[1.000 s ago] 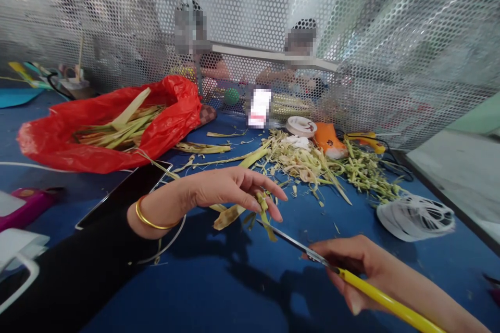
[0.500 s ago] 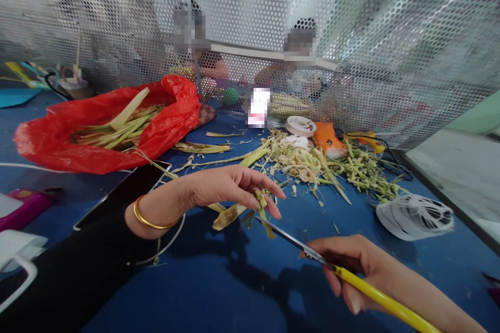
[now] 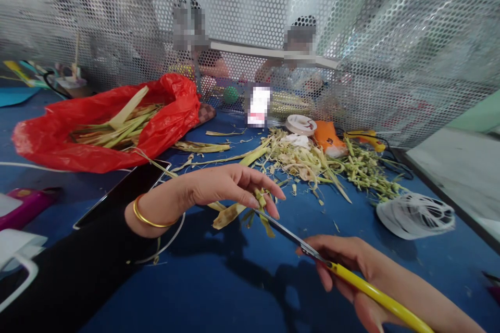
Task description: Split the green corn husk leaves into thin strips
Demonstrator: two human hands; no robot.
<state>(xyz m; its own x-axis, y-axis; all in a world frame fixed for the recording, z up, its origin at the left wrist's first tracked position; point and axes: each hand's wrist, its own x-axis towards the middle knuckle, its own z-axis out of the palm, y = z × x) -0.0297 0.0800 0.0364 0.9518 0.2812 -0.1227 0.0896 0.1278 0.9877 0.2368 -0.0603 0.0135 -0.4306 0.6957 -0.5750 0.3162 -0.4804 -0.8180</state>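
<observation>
My left hand (image 3: pixel 230 184), with a gold bangle at the wrist, is closed in a pinch on a yellow-green plant strip (image 3: pixel 261 199) that looks folded or knotted near the fingertips. Its loose ends (image 3: pixel 228 216) hang below the hand, and part of it is hidden by my fingers. In my right hand (image 3: pixel 351 263) are yellow-handled scissors (image 3: pixel 361 281), seen nearly edge-on. Their metal blades point up and left, the tips at the strip just under my left fingers. Whether the blades touch the strip I cannot tell.
A red plastic bag (image 3: pixel 54 135) holding dried leaves stands at left. Beneath my left forearm lies a dark tablet (image 3: pixel 121 192). Plant scraps (image 3: pixel 300 161), a tape roll (image 3: pixel 300 125), an orange packet (image 3: pixel 328 135) and a white strap bundle (image 3: pixel 416 216) lie right. Perforated metal (image 3: pixel 242 5) closes the back.
My right hand has shifted slightly left, bringing the scissors' tips up to the strip beside my left fingers. My left hand has hardly moved and keeps its pinch.
</observation>
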